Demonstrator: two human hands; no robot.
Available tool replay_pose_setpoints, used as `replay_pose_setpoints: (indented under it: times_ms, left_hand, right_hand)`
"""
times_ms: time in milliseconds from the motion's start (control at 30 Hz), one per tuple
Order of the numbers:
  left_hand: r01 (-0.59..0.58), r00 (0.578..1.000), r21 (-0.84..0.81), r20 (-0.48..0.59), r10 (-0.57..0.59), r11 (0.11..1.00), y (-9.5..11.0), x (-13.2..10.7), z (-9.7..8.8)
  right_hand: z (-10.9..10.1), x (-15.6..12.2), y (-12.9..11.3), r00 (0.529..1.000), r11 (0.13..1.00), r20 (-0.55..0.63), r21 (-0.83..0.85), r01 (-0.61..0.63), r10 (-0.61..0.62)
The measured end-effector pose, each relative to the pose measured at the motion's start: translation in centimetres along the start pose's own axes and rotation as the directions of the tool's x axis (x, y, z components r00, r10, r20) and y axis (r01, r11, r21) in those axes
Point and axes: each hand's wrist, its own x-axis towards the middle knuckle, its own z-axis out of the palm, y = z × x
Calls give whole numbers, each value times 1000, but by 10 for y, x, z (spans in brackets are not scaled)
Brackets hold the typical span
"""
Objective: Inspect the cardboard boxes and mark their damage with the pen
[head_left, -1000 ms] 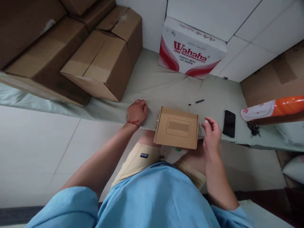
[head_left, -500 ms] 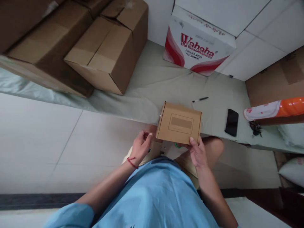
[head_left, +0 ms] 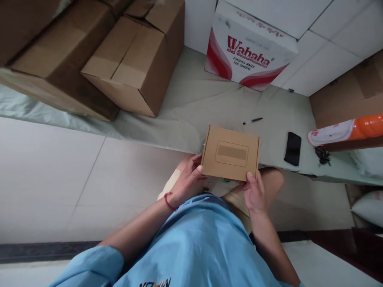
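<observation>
A small flat cardboard box (head_left: 231, 165) with a printed rectangular label is held up over my lap, at the edge of the cloth-covered surface. My right hand (head_left: 254, 193) grips its near right corner, thumb on top and fingers underneath. At the near left corner, my left hand (head_left: 187, 179) has its thumb and bent fingers against the box's side; part of those fingers is hidden. A red cord circles my left wrist. Beneath the box, part of a green ring-shaped item (head_left: 226, 180) shows.
Beyond the box lie a pen (head_left: 253, 120), a black phone (head_left: 292, 148) and keys (head_left: 322, 156). An orange-and-white bottle (head_left: 344, 130) lies at right. Large cartons (head_left: 128, 59) stand back left, and a white-and-red Wahaha carton (head_left: 249, 50) stands against the wall.
My left hand has moved right and forward, from beside the box to its near left corner. The box has shifted slightly right with my right hand still on it.
</observation>
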Motion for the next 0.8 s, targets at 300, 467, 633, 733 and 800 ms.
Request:
replay_pose_setpoints:
  times_ms: [300, 467, 633, 733, 800]
  left_hand:
    - [246, 969, -374, 77, -235, 894, -10, -4, 4]
    - [189, 982, -340, 39, -186, 921, -4, -8, 1]
    - [128, 991, -143, -8, -130, 981, 5, -8, 0]
    - [46, 998, -17, -39, -47, 999, 5, -6, 2]
    - [-31, 998, 59, -46, 34, 998, 2, -3, 2]
  right_hand:
    - [16, -38, -52, 852, 681, 235, -519, 517, -468]
    - [20, -33, -51, 904, 791, 181, -440, 426, -387]
    - [11, -17, -33, 989, 975, 99, -188, 123, -106]
    - [4, -11, -20, 995, 997, 81, -60, -57, 62]
    - [-1, -9, -13, 992, 993, 52, 0, -117, 117]
